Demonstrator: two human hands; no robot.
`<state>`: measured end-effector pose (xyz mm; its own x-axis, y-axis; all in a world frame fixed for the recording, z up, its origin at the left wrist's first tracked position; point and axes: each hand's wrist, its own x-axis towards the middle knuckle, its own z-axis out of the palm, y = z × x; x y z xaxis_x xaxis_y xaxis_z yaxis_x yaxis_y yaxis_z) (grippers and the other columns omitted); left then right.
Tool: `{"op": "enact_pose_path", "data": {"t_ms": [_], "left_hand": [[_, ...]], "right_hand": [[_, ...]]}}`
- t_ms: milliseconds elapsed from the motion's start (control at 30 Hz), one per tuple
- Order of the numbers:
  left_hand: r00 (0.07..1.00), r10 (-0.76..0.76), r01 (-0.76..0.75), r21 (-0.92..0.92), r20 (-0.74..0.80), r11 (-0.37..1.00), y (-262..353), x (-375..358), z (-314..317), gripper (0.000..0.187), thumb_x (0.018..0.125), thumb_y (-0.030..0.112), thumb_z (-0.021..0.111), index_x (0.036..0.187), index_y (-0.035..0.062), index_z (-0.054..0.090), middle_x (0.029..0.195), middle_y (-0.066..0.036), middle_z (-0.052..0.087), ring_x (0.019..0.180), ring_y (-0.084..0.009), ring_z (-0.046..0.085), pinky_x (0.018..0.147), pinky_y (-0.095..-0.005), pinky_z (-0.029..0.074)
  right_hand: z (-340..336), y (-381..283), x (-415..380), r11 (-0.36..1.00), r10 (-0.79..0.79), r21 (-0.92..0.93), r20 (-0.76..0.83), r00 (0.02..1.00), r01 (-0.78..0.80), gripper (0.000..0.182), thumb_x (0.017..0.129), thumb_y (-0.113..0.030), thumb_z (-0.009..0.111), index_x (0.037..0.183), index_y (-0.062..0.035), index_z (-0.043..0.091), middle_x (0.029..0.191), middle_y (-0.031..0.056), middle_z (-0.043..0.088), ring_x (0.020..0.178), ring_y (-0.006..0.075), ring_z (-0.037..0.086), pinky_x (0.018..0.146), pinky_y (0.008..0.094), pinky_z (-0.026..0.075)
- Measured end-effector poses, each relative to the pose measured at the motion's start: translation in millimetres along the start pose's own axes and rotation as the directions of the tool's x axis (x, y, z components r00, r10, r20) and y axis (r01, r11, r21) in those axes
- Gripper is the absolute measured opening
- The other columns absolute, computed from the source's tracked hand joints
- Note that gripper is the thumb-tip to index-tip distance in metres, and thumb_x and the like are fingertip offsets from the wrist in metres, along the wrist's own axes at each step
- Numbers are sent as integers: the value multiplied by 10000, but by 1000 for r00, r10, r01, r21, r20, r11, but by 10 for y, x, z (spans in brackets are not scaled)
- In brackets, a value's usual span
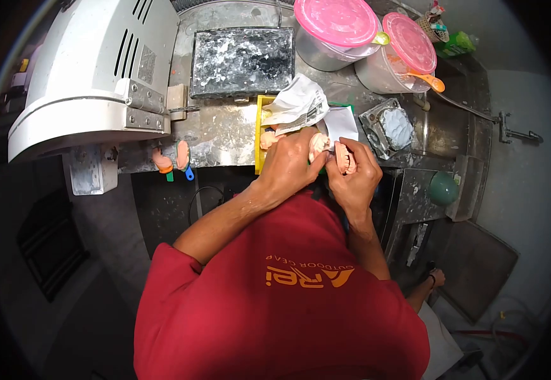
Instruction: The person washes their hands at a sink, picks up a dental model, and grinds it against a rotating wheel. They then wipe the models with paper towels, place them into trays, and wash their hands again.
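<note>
My left hand [289, 159] is closed around a pale peach dental cast [318, 145], its tooth side partly showing above my thumb. A second dental cast [344, 158], with its row of teeth turned toward the left cast, sits in the grip of my right hand [356, 180]. The two casts are held close together over a yellow tray [260, 117] at the bench's front edge. Another peach cast piece [267, 140] lies in that tray beside my left hand. Crumpled printed paper [298, 101] and a white sheet [341, 123] rest just beyond my fingers.
A white machine [98, 76] stands at left, near two impression trays [183, 156]. Behind are a plaster-stained black panel [243, 62] and pink-lidded tubs [337, 22]. A plaster-topped block [394, 128] and green bowl [443, 189] sit right. Another person's hand [437, 277] shows lower right.
</note>
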<state>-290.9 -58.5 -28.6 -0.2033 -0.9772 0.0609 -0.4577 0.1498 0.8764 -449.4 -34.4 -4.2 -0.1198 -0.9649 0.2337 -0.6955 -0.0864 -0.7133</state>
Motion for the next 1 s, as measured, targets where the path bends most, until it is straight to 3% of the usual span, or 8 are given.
{"op": "enact_pose_path", "data": {"t_ms": [233,333,367,467,500,633,833,1000], "left_hand": [[994,102,-105,164,25,981,-129,75,133,201,888,120,737,1043,-5,706,863,-168,714,749,-380,684,675,-458,532],[990,138,-138,21,26,990,-145,69,14,186,867,119,752,1012,4,732,859,-163,716,729,-369,681,668,-434,534],[994,110,-109,-33,28,993,-178,33,-19,162,865,109,766,982,-3,749,818,-133,719,625,-261,658,604,-366,517],[992,-67,81,-128,108,989,-116,-87,-303,143,880,97,768,970,-13,752,768,-95,717,557,-124,577,549,-293,475],[995,-48,59,-139,82,988,-127,-127,-373,137,894,96,773,972,-15,753,719,-44,693,545,-44,491,514,-245,419],[965,-204,223,-108,164,969,-181,-260,-627,131,896,92,770,987,-3,761,686,4,627,554,-33,455,506,-243,377],[963,-209,232,-129,169,964,-186,-295,-684,141,901,104,768,994,-1,757,673,13,602,556,-37,450,512,-246,379],[982,-106,127,-124,158,984,-162,-332,-726,149,896,115,774,995,5,758,657,-14,598,544,-60,454,513,-262,387]], "right_hand": [[-5,38,41,995,-86,55,31,996,85,357,738,6,748,1093,10,716,1045,172,707,912,338,720,804,393,580],[-5,75,42,991,-128,60,92,987,123,394,735,30,737,1127,10,708,1094,169,692,948,341,713,833,400,579],[-4,74,34,991,-129,57,109,986,124,402,736,34,736,1136,9,707,1100,168,688,953,343,711,837,401,579],[-16,56,40,995,-103,12,171,980,102,400,748,39,729,1145,7,707,1109,169,679,966,356,704,842,410,576],[-26,40,41,996,-87,-10,192,978,90,395,753,40,726,1146,6,707,1110,169,676,969,362,702,844,414,574],[-72,-47,69,990,-39,-120,279,959,75,397,768,15,725,1164,1,699,1111,177,661,988,370,690,833,436,576],[181,-89,191,908,-100,-349,354,930,230,432,803,21,664,1234,11,637,1152,187,609,1049,378,641,829,458,572],[214,-107,300,917,-76,-330,409,909,225,406,783,8,702,1187,4,661,1141,209,616,1038,410,644,867,477,552]]}}
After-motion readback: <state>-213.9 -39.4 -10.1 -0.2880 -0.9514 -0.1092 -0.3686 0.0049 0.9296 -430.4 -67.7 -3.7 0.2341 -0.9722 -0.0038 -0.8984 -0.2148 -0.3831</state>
